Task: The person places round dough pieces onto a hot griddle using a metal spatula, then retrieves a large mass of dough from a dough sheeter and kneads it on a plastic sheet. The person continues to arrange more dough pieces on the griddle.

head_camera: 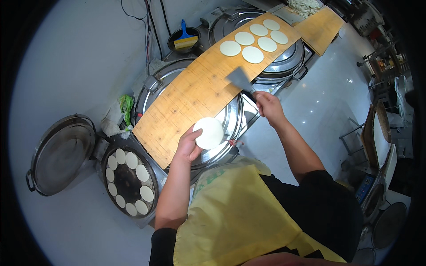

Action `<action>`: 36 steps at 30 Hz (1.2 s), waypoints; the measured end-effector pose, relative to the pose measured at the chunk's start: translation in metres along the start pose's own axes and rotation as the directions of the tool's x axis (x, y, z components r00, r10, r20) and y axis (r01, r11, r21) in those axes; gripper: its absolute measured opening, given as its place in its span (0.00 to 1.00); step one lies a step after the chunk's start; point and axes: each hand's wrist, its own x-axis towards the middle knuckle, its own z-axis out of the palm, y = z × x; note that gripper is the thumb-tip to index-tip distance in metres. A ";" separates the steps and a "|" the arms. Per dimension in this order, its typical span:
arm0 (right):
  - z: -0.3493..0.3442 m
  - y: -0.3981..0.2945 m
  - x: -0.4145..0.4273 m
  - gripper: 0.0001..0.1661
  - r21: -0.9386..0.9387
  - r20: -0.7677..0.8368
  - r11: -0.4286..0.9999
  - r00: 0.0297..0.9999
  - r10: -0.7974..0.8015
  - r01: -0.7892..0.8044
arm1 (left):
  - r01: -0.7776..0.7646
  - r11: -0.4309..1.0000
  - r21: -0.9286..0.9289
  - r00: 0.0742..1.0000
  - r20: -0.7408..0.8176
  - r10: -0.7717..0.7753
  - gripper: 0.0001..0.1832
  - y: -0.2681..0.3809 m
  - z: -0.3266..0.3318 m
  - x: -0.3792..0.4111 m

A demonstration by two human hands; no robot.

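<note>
My left hand (189,143) holds a pale round of dough (209,133), thumb on top, over the near edge of a long wooden board (186,99). Whether more rounds lie stacked beneath it I cannot tell. In my right hand (269,108) is the handle of a flat metal scraper (240,78), its blade blurred over the board's right edge. Several more dough rounds (253,55) lie in two rows at the board's far end. To my left, an uncovered round griddle (128,186) carries a ring of dough rounds along its rim.
The griddle's hinged lid (65,154) stands raised at left. Beneath the board are other lidded round cookers (229,123). A blue-handled brush (185,35) rests in a dark pot (196,31) by the wall. Cables (148,33) hang there. Dough strips (303,7) lie at the far end.
</note>
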 end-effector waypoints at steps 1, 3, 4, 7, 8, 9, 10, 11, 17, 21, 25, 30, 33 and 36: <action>-0.007 0.009 0.015 0.12 0.142 -0.112 0.987 0.989 0.094 -0.078 | -0.039 0.999 -0.014 0.999 -0.032 0.039 0.27 -0.001 -0.002 -0.005; -0.025 0.033 0.049 0.11 0.287 -0.208 0.947 0.955 0.210 -0.145 | -0.089 0.996 -0.004 0.994 -0.065 0.089 0.28 -0.001 -0.019 -0.017; -0.029 0.042 0.066 0.11 0.360 -0.244 0.916 0.930 0.274 -0.176 | -0.113 0.994 0.000 0.990 -0.086 0.113 0.28 -0.002 -0.030 -0.027; -0.025 0.046 0.126 0.12 0.358 -0.300 0.924 0.921 0.248 -0.133 | -0.124 0.992 0.031 0.970 -0.207 0.128 0.29 -0.004 -0.048 -0.072; -0.018 0.045 0.145 0.12 0.336 -0.315 0.937 0.927 0.205 -0.094 | -0.136 0.990 0.028 0.961 -0.239 0.139 0.29 -0.005 -0.057 -0.088; -0.004 0.040 0.159 0.13 0.399 -0.306 0.916 0.935 0.178 -0.044 | -0.155 0.988 0.018 0.946 -0.285 0.154 0.29 -0.009 -0.069 -0.109; -0.012 0.045 0.181 0.13 0.393 -0.329 0.917 0.921 0.208 -0.066 | -0.167 0.986 0.006 0.935 -0.318 0.160 0.29 -0.015 -0.073 -0.122; -0.013 0.047 0.193 0.12 0.432 -0.342 0.899 0.908 0.240 -0.074 | -0.199 0.980 0.013 0.911 -0.366 0.190 0.28 -0.015 -0.073 -0.140; -0.038 0.045 0.175 0.09 0.512 -0.061 0.858 0.998 -0.012 0.042 | -0.396 0.915 0.082 0.651 -0.677 0.343 0.23 -0.016 -0.180 -0.236; -0.009 0.034 0.107 0.21 0.441 0.016 0.893 0.995 -0.103 0.085 | -0.488 0.848 0.208 0.397 -0.812 0.428 0.21 -0.005 -0.274 -0.324; 0.041 0.011 0.038 0.21 0.394 0.103 0.916 0.986 -0.132 0.082 | -0.442 0.852 0.282 0.273 -0.862 0.427 0.19 0.008 -0.374 -0.357; 0.113 -0.001 -0.034 0.22 0.381 0.148 0.922 0.980 -0.135 0.069 | -0.389 0.865 0.317 0.426 -0.771 0.474 0.17 0.037 -0.473 -0.323; 0.157 -0.006 -0.086 0.21 0.302 0.140 0.949 0.980 -0.141 0.094 | -0.369 0.880 0.300 0.575 -0.670 0.469 0.18 0.059 -0.492 -0.289; 0.203 -0.005 -0.125 0.21 0.212 0.203 0.973 0.970 -0.133 0.090 | -0.103 0.841 0.532 0.589 -0.649 0.482 0.19 0.059 -0.540 -0.273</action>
